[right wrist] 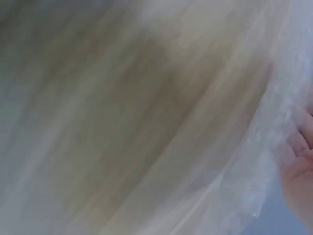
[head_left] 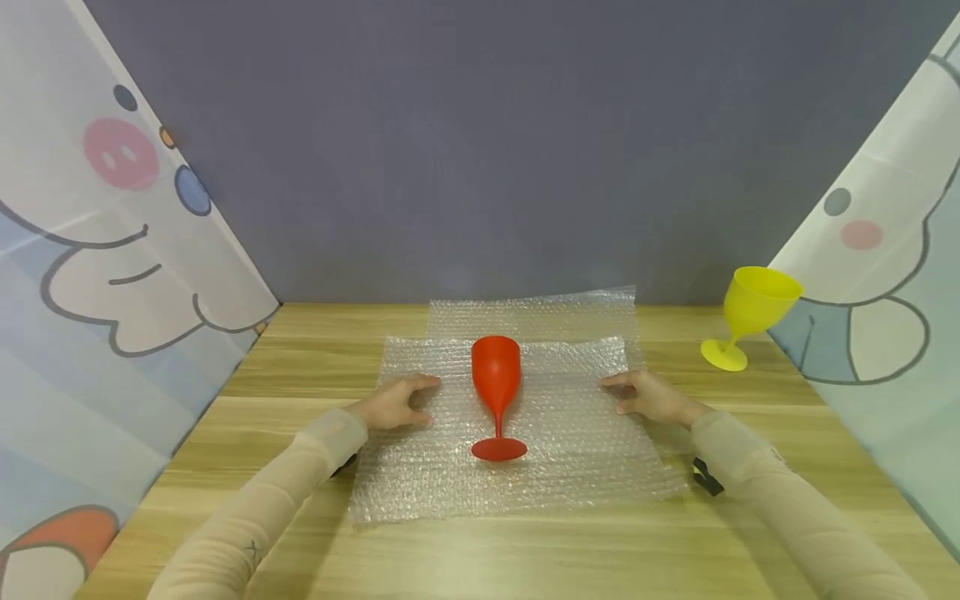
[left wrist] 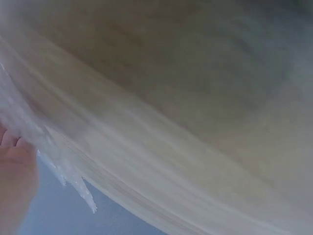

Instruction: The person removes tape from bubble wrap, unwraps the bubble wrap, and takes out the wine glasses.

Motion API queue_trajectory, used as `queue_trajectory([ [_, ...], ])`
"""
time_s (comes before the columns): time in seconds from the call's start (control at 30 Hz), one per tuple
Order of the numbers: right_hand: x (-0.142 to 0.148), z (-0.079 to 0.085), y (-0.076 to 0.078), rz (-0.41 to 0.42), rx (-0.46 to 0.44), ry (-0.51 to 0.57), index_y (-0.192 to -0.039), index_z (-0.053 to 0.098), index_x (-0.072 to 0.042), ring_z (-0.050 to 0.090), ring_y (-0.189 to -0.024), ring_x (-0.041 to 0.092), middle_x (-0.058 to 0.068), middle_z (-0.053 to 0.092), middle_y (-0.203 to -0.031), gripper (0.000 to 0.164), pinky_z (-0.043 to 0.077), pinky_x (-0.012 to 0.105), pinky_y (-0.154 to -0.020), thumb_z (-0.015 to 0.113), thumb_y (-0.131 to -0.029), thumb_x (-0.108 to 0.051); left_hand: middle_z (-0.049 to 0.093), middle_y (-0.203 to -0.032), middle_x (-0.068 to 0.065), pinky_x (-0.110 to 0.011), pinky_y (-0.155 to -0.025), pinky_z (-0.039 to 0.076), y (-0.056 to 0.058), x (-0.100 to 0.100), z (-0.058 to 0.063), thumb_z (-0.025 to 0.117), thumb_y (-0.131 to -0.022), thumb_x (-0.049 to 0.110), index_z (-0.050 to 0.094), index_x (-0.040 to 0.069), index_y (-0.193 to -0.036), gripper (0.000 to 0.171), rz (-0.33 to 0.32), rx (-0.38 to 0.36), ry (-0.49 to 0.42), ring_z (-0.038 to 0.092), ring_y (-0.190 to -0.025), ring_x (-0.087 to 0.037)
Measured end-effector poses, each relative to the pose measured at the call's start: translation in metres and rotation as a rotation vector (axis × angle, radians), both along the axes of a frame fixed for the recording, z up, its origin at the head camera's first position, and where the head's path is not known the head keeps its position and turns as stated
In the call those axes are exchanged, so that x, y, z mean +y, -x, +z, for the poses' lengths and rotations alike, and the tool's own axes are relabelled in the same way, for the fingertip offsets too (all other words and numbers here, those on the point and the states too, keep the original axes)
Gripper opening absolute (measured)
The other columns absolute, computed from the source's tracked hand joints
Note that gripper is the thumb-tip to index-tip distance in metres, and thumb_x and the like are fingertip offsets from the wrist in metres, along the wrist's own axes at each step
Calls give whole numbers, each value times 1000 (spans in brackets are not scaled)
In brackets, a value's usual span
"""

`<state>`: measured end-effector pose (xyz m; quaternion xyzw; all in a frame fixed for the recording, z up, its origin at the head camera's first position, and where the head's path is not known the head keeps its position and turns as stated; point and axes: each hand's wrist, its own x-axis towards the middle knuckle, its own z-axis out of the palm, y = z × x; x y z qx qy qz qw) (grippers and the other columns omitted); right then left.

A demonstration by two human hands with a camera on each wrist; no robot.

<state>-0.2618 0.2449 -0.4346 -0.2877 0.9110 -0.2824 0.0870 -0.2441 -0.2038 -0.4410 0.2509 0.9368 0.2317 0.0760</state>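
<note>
A red plastic goblet (head_left: 496, 371) lies on its side on a clear sheet of bubble wrap (head_left: 555, 467), its bowl toward the back and its foot toward me. At the sheet's left edge is my left hand (head_left: 393, 403), thumb and fingers spread apart. My right hand (head_left: 651, 397) is at the right edge in a similar pose. Neither hand touches the goblet. In the left wrist view, bubble wrap (left wrist: 46, 139) lies against the left fingertips; the right wrist view likewise has bubble wrap (right wrist: 259, 161) by the right fingers (right wrist: 299, 142).
Behind the front sheet, a second piece of bubble wrap (head_left: 532, 315) reaches the table's back edge. A yellow goblet (head_left: 756, 302) stands upright at the back right of the wooden table (head_left: 420, 558). A grey panel (head_left: 450, 150) rises behind, with cartoon-printed cloth (head_left: 45, 283) along the sides.
</note>
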Motion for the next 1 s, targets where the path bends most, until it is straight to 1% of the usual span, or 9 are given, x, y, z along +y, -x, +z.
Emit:
queue_trajectory([
  [0.17, 0, 2, -5, -4, 19, -24, -120, 55, 4, 50, -112, 43, 25, 53, -124, 45, 46, 50, -89, 67, -77, -4, 46, -137, -11, -46, -107, 31, 3, 3, 5, 75, -72, 32, 45, 8, -133, 72, -15, -16, 1, 39, -128, -31],
  [0.27, -2, 7, -9, 3, 12, -41, -121, 54, 5, 49, -113, 43, 26, 52, -124, 45, 46, 50, -89, 66, -78, -3, 46, -137, -11, -47, -108, 30, 3, 4, 7, 75, -71, 32, 45, 8, -132, 72, -11, -34, 3, 38, -129, -31],
  [0.33, -4, 10, -10, 25, 25, -61, -120, 54, 7, 49, -112, 44, 27, 53, -123, 45, 46, 51, -89, 65, -78, -2, 46, -137, -11, -47, -108, 29, 4, 4, 7, 76, -71, 31, 46, 8, -132, 72, -6, -38, 8, 37, -129, -31],
  [0.5, -11, 19, -8, 86, 115, -122, -113, 57, 11, 54, -106, 43, 27, 59, -114, 43, 45, 51, -90, 69, -74, -3, 45, -137, -11, -46, -109, 29, 5, 5, 8, 76, -71, 30, 45, 8, -132, 72, -7, -43, 3, 37, -129, -31],
  [0.57, -14, 21, -7, 89, 136, -141, -110, 58, 10, 55, -105, 42, 26, 61, -111, 42, 45, 51, -91, 70, -73, -5, 46, -137, -11, -45, -109, 28, 4, 5, 9, 76, -71, 29, 46, 8, -132, 71, -4, -45, 3, 38, -129, -30],
  [0.63, -19, 25, -7, 80, 123, -147, -111, 58, 10, 54, -106, 43, 25, 61, -112, 42, 43, 51, -93, 70, -74, -8, 46, -136, -12, -46, -108, 29, 3, 5, 9, 76, -71, 28, 46, 7, -131, 71, -7, -45, -1, 38, -128, -31],
  [0.8, -35, 40, -8, 38, 52, -127, -114, 56, 11, 53, -110, 42, 26, 58, -116, 41, 43, 51, -94, 65, -80, -10, 47, -135, -15, -48, -107, 30, 1, 3, 8, 75, -72, 27, 46, 5, -131, 70, -22, -42, -9, 39, -127, -34],
  [0.9, -48, 50, -8, 21, 27, -108, -116, 55, 11, 53, -110, 41, 26, 57, -118, 42, 44, 49, -94, 63, -81, -10, 47, -135, -14, -47, -107, 30, 1, 1, 6, 76, -71, 26, 47, 6, -131, 70, -9, -48, -11, 39, -127, -33],
  [1.0, -60, 61, -10, -19, -25, -71, -119, 53, 10, 54, -110, 39, 25, 56, -121, 45, 45, 47, -94, 63, -82, -12, 47, -135, -14, -48, -107, 31, 1, 1, 4, 76, -70, 27, 47, 6, -131, 70, -5, -48, -16, 39, -127, -33],
])
